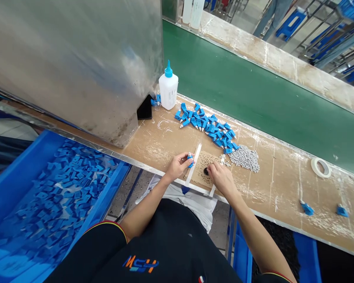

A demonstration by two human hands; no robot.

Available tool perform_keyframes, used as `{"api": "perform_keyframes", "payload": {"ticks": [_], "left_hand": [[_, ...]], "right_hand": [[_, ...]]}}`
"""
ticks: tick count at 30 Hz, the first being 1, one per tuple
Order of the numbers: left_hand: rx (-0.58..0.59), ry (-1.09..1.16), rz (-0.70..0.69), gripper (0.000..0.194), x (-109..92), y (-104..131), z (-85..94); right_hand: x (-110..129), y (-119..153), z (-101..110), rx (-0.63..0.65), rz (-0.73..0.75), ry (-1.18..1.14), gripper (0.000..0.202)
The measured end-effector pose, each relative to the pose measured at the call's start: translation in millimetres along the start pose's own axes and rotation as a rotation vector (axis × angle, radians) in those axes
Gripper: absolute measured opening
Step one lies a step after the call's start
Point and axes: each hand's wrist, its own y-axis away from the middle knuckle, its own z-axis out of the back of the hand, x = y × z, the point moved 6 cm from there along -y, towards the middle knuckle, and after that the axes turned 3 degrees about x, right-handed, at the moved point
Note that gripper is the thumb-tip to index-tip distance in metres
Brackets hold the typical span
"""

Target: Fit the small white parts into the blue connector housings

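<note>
My left hand [176, 166] pinches a small blue plastic part [190, 161] with a white tip pointing up, just above the workbench. My right hand [222, 177] is closed at the fingertips on a small round black piece [205, 171], low over a cardboard patch [199, 175] dotted with tiny dark bits. White strips [194, 164] border that patch on both sides. Beyond my hands lies a heap of similar blue parts [208, 125]. A pile of small grey pieces [245, 158] adjoins it, to the right.
A white squeeze bottle [168, 88] with a blue nozzle stands beside a metal panel [76, 67]. Behind the bench runs a green conveyor belt [253, 90]. A tape roll [321, 168] lies at right. At lower left is a blue bin [106, 192] of blue parts.
</note>
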Motion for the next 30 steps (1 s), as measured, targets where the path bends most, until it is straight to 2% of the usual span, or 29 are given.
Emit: {"api": "perform_keyframes", "payload": {"ticks": [4, 10, 17, 22, 30], "left_hand": [[0.03, 0.008, -0.011, 0.055, -1.6, 0.6, -1.0], [0.08, 0.056, 0.01, 0.055, 5.1, 2.1, -4.1], [0.118, 0.091, -0.014, 0.046, 5.2, 4.1, -8.6], [0.101, 0.057, -0.057, 0.043, 1.2, 4.0, -7.2], [0.08, 0.045, -0.033, 0.049, 3.8, 3.2, -6.6]], "right_hand": [[-5.4, 5.4, 14.7, -0.069, -0.038, -0.143, 0.022], [-13.7, 16.3, 38.9, -0.254, -0.166, -0.543, 0.018], [20.7, 6.2, 40.6, -0.426, -0.292, -0.933, 0.015], [39.0, -11.7, 34.7, -0.442, -0.289, -0.968, 0.014], [42.5, -17.2, 27.7, -0.4, -0.293, -0.88, 0.015]]}}
